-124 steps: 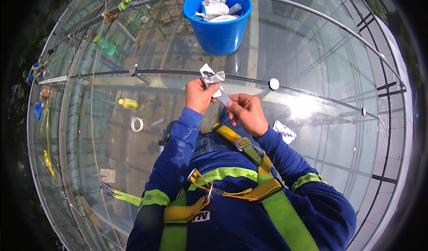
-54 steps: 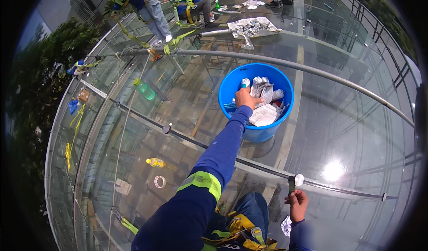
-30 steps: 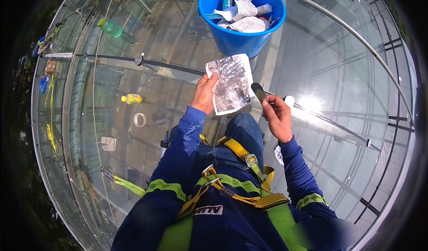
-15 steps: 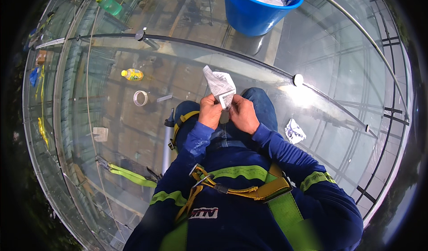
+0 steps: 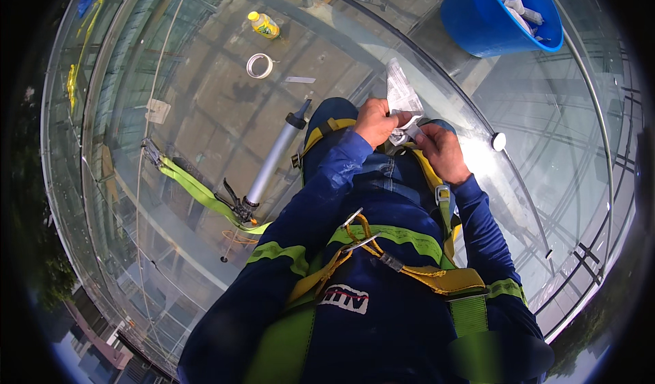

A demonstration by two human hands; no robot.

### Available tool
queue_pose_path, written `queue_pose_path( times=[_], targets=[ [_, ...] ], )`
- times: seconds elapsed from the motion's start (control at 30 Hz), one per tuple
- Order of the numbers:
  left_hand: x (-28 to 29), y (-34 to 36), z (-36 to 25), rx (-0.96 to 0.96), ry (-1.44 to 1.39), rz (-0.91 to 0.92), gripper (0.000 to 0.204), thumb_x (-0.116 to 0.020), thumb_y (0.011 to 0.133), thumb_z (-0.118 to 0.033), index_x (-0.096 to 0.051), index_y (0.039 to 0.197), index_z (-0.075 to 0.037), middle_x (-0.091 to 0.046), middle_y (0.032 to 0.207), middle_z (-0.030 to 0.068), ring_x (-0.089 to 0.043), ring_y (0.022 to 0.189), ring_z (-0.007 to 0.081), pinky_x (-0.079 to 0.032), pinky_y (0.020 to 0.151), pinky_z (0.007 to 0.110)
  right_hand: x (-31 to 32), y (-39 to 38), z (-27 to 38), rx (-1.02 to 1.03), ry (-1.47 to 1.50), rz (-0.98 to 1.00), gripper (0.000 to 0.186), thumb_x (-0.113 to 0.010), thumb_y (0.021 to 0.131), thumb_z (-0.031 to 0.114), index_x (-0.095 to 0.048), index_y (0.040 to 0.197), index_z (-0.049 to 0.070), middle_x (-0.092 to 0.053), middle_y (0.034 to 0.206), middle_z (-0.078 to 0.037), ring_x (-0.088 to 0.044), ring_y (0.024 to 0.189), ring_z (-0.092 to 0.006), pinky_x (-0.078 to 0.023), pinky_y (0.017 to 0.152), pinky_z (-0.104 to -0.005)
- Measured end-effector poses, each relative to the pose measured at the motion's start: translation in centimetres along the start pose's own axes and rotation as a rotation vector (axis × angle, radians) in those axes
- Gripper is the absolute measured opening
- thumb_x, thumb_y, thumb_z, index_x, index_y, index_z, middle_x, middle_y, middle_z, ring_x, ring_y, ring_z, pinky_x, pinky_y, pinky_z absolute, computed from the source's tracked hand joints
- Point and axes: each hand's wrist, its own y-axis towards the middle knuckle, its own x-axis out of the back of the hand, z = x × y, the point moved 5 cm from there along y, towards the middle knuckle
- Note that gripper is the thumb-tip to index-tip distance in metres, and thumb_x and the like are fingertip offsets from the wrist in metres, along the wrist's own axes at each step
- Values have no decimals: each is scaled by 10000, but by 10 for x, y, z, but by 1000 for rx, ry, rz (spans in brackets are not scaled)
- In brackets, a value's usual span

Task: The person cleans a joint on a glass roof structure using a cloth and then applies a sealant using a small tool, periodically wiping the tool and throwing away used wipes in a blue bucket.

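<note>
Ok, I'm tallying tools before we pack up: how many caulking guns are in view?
1: the silver caulking gun lies on the glass, left of the left hand. Another could be hidden beneath the body.

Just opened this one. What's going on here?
A person wearing a harness is on glass panels. Their left hand holds a piece of printed paper; the right hand is at its crumpled lower end, though exactly what it grips is hard to tell. A caulking gun lies to their left, with a tape roll and yellow bottle farther ahead. A blue bucket stands ahead to the right.
</note>
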Motion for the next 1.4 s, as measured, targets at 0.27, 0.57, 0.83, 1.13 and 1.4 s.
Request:
queue_pose_path(
  times=[0.27, 0.57, 0.83, 1.13, 1.4],
  targets=[
    [50, 3, -8, -250, 352, -270, 250, -758, 843, -165, -736, 1010, 19, -744, 877, 182, -718, 747, 244, -536, 709, 352, 7, -4, 10, 9, -74, -8, 185, -636, 910, 139, -678, 982, -27, -676, 758, -194, -672, 698, -368, -518, 680, -410],
    [300, -75, 165, 78, 598, -327, 296, -703, 906, -177, -697, 1122, 26, -740, 966, 69, -665, 845, 135, -526, 797, 324, 88, -19, -51, -215, 466, -257, 180, -614, 973, 125, -589, 1081, -17, -624, 805, -44, -569, 619, -93, -452, 544, -243],
    [339, -78, 167, -15, 664, -548, 331, -718, 892, -244, -707, 1090, 21, -743, 952, 72, -677, 825, 144, -538, 755, 323, 72, 34, -27, -159, 490, -195, 203, -573, 966, 76, -545, 1147, -11, -670, 921, -83, -621, 722, -124, -506, 644, -269],
    [268, 62, 43, -254, -156, -521, 227, -659, 953, -86, -619, 1162, -8, -714, 1022, 79, -688, 801, 144, -590, 603, 300, 87, 183, -3, 27, 265, -358, 283, -619, 948, 67, -585, 1205, -45, -608, 915, -58, -587, 669, -103, -504, 607, -253],
    [224, 226, 74, -183, 635, -667, 306, -565, 1003, -249, -641, 1183, -13, -635, 1261, 160, -566, 1217, 325, -421, 1045, 458, 33, 423, 53, 218, -172, -248, 332, -646, 864, 44, -664, 1191, 94, -721, 927, -163, -704, 837, -311, -544, 784, -396]
  ],
)
